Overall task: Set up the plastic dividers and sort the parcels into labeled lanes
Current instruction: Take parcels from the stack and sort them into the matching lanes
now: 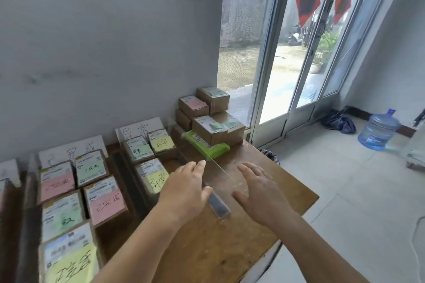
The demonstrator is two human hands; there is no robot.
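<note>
Against a grey wall beside glass doors (299, 41), a brown wooden table (218, 236) is seen from the head camera, with labelled cardboard parcels (105, 200) laid in lanes at its left and more stacked at the back. A clear plastic divider (216, 204) is stood on edge at the table's middle, touched by the left hand (186, 188) with relaxed fingers, while the right hand (259, 188) is held just beside it, fingers spread and holding nothing.

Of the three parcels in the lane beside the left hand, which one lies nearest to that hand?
The yellow-noted parcel, frontmost in its lane, just beside the left hand; the other two lie behind it by the wall.
</note>
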